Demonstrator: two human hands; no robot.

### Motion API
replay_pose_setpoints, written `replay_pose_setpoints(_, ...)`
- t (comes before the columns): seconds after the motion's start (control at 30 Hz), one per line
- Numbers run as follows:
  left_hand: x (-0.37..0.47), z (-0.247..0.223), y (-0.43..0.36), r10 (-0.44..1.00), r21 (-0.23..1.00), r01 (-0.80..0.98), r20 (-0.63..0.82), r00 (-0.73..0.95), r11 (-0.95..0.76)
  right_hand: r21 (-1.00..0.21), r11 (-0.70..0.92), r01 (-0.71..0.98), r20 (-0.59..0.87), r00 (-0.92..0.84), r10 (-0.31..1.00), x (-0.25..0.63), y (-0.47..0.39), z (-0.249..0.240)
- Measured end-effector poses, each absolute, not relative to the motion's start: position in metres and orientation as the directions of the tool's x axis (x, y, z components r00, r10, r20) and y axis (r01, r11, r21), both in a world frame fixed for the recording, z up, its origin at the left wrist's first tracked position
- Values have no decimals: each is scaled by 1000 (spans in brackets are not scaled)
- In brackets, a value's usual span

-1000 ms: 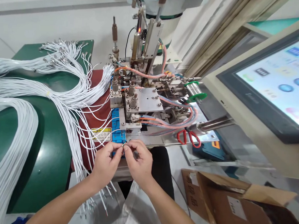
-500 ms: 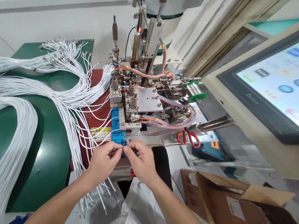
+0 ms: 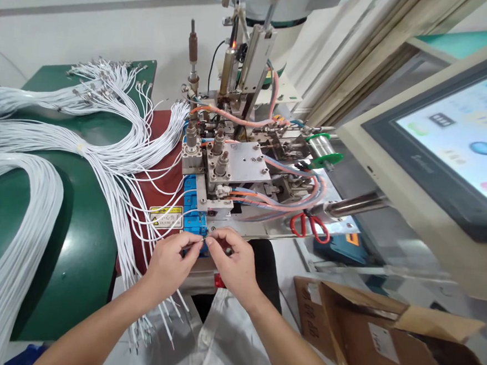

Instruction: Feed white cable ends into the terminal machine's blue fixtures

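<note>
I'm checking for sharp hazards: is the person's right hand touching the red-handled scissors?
Apart. The head view plainly shows a stretch of the metal base between the right hand and the red-handled scissors.

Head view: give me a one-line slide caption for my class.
Left hand and right hand pinch something tiny at a machine, near blue blocks and white cables.

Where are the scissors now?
In the head view, the red-handled scissors lie right of center at the machine's near edge, below the green-flanged spool.
</note>
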State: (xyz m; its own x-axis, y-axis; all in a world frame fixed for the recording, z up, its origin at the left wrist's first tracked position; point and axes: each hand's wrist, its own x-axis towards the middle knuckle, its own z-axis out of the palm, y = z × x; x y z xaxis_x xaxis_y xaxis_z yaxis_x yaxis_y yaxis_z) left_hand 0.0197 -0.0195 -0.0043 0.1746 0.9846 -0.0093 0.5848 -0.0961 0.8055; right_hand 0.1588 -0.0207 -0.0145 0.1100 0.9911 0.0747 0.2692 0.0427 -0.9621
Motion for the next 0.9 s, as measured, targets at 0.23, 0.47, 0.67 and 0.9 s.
replay_pose_setpoints(0.23,11,-2,-9,944,642,713,55,326,-284,-867,144,477,208,84,974,165,-20,-29)
replay_pose_setpoints(0.47,-4,-8,-3,879,516,734,87,469,-443,-806,58,590,50,-30,998,171,-13,-39)
replay_pose_setpoints(0.67,-1,-9,-4,904,453,804,11,427,-385,-759,21,651,-16,-51,999,170,-9,-35)
replay_pose_setpoints(0.9,-1,-7,-3,909,411,838,-50,413,-358,-799,28,600,-66,-134,989,177,-2,-37)
